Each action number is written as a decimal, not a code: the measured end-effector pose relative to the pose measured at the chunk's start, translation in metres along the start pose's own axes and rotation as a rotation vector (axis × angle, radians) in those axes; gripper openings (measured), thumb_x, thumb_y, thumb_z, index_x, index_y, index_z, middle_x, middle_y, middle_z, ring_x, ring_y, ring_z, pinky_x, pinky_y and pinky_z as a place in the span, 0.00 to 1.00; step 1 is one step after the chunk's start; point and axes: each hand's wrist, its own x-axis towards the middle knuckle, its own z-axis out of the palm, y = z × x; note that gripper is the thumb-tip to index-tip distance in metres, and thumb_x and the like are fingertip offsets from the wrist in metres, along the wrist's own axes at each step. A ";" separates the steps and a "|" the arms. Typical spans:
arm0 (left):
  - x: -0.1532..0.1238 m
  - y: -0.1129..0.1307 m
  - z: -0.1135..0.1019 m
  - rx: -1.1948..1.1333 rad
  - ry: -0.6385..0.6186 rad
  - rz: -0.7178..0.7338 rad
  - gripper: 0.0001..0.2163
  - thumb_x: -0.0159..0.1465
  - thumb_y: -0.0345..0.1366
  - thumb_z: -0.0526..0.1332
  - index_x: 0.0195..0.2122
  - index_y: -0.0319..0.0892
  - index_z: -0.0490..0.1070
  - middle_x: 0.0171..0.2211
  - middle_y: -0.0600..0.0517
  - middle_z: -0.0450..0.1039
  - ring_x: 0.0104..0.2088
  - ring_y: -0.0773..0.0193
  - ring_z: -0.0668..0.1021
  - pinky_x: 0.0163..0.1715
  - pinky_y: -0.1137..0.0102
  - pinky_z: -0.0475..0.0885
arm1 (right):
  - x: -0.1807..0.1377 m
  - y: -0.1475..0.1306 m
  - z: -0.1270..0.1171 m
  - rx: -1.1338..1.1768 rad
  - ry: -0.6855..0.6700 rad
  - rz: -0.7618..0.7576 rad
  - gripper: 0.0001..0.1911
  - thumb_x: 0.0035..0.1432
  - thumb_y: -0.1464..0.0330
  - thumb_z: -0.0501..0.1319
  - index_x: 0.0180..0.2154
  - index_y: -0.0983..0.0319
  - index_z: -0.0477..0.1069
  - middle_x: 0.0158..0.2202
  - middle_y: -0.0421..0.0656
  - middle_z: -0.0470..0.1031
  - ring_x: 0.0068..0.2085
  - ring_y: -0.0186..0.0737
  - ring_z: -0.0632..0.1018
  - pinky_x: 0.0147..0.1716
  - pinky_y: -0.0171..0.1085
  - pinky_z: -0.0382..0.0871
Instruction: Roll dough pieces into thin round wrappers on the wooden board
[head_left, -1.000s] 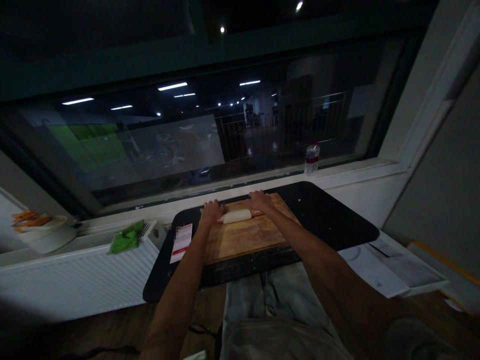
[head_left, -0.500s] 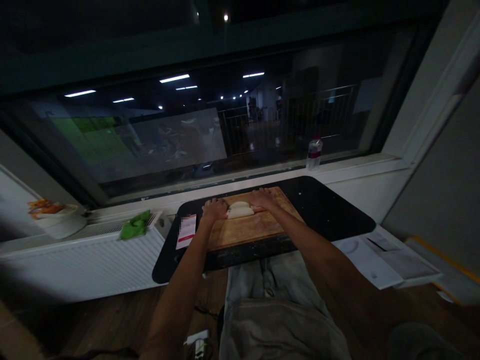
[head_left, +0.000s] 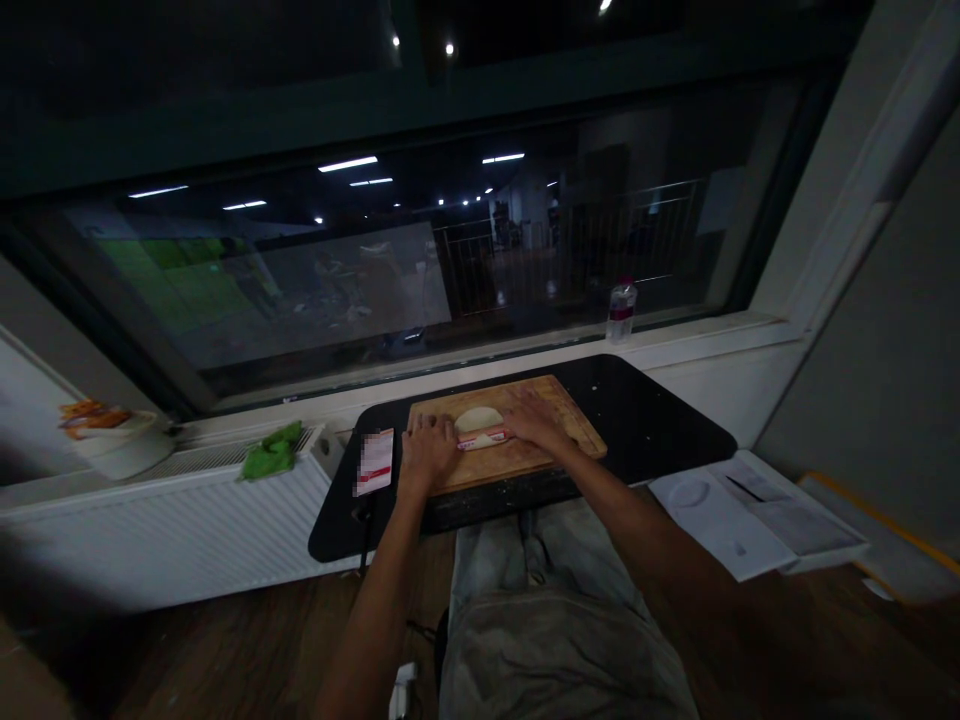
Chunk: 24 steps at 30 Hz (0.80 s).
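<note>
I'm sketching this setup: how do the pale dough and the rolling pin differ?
The pale dough has a rounded far edge; the rolling pin is straight. The pale dough looks plain, while the rolling pin shows red. Both are on the wooden board.

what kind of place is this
Probably a window corner of an ordinary room or workplace rather than a proper kitchen: a wooden board with what looks like dough lies on a black table, near a white radiator and a wide window.
</note>
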 end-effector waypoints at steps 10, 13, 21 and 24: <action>-0.032 0.016 0.022 -0.076 0.269 -0.106 0.20 0.79 0.38 0.50 0.61 0.44 0.80 0.62 0.42 0.80 0.70 0.46 0.74 0.69 0.54 0.70 | -0.067 -0.021 -0.018 -0.022 0.161 0.081 0.24 0.79 0.63 0.49 0.53 0.62 0.83 0.56 0.55 0.83 0.58 0.53 0.81 0.59 0.45 0.70; -0.043 0.018 0.028 -0.082 0.371 -0.078 0.21 0.80 0.38 0.48 0.56 0.42 0.82 0.59 0.43 0.82 0.66 0.48 0.77 0.67 0.55 0.72 | -0.082 -0.024 -0.019 -0.037 0.220 0.073 0.22 0.79 0.64 0.50 0.50 0.64 0.83 0.54 0.55 0.84 0.56 0.52 0.81 0.57 0.44 0.69; -0.064 0.023 0.037 -0.139 0.482 -0.072 0.19 0.79 0.38 0.51 0.60 0.43 0.80 0.60 0.42 0.82 0.67 0.45 0.76 0.67 0.50 0.72 | -0.099 -0.022 -0.012 -0.032 0.302 0.045 0.21 0.80 0.63 0.51 0.48 0.63 0.82 0.51 0.54 0.84 0.55 0.51 0.80 0.57 0.43 0.67; -0.064 0.023 0.038 -0.148 0.475 -0.075 0.19 0.79 0.38 0.51 0.61 0.43 0.79 0.59 0.42 0.82 0.68 0.44 0.75 0.68 0.49 0.71 | -0.098 -0.021 -0.010 -0.033 0.300 0.045 0.22 0.80 0.63 0.50 0.49 0.63 0.82 0.53 0.54 0.84 0.56 0.52 0.80 0.56 0.44 0.67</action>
